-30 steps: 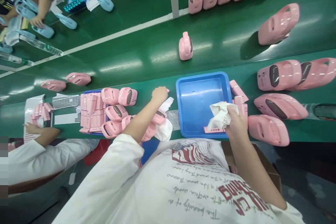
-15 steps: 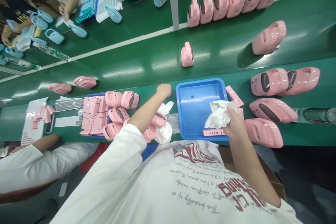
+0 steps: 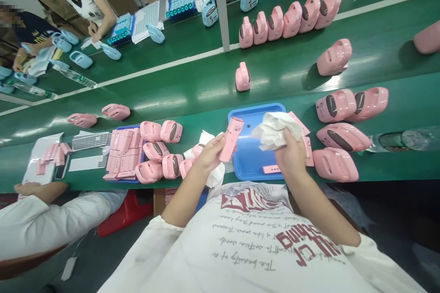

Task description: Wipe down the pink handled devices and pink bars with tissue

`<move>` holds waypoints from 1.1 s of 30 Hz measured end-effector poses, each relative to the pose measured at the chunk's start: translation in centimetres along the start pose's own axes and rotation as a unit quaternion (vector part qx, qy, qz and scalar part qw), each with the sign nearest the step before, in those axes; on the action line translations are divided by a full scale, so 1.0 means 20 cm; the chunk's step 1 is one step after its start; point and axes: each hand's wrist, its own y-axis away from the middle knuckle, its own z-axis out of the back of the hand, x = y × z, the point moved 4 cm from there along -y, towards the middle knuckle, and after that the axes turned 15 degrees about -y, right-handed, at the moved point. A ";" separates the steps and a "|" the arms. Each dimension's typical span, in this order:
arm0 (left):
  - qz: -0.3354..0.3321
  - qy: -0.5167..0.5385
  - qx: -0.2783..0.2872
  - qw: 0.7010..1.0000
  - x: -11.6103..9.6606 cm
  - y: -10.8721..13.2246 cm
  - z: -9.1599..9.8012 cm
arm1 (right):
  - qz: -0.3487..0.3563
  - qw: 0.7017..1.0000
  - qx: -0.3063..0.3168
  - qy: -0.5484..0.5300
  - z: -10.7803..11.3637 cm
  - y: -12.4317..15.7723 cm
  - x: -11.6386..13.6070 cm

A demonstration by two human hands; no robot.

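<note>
1. A narrow pink part (image 3: 230, 139) is gripped in the left hand (image 3: 209, 153), raised at the blue tray's (image 3: 256, 169) left edge, frame centre.
2. A crumpled white cloth (image 3: 273, 130) is clutched in the right hand (image 3: 290, 155), over the tray.
3. Wiping seems imminent; cloth and part must be brought together.

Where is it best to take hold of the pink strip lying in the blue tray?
Probably by its long edges, from above. The pink strip lies flat near the front wall of the blue tray, with open floor behind it for fingertips.
</note>
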 end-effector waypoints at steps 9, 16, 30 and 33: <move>0.091 0.134 -0.047 0.986 0.06 0.04 -0.19 | 0.298 0.757 0.490 0.313 -0.29 0.33 -0.03; 0.077 0.108 0.039 0.990 0.02 0.09 -0.25 | 0.267 0.755 0.504 0.325 -0.26 0.25 0.01; -0.024 0.072 0.012 0.997 -0.01 0.12 -0.29 | -0.123 0.976 0.090 0.153 -0.01 0.06 0.08; -0.063 0.056 -0.052 0.995 0.04 0.08 -0.28 | -0.186 0.944 0.189 0.198 -0.01 0.18 0.04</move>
